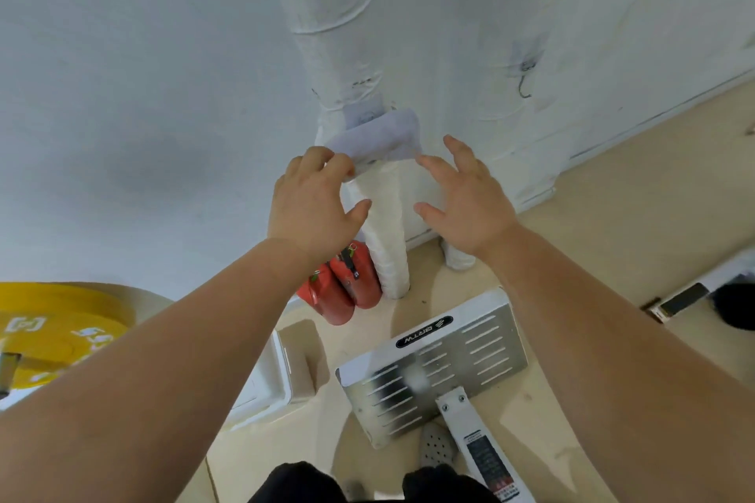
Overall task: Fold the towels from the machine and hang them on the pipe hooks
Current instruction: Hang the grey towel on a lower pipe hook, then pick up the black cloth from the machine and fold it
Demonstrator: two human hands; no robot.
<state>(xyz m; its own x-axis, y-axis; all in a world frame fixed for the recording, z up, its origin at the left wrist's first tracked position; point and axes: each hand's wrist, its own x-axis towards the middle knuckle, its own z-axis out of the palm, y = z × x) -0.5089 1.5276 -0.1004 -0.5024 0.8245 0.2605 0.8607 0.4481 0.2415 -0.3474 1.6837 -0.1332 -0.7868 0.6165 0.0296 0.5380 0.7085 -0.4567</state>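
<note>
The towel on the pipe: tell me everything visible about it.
The towel is small, pale lavender-white and looks like soft cloth. It is folded flat and hangs high on the white wrapped pipe, in front of a pale patch on the pipe. The left hand pinches its lower left corner; the right hand is open beside its right edge, apparently not touching.

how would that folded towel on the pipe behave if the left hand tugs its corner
The folded towel is probably soft and floppy: its edges sag over the wrapped pipe. It looks light, so a tug from the left hand, whose fingers touch its corner, would likely slide it off. The right hand is open and apart from it, giving no support.
</note>
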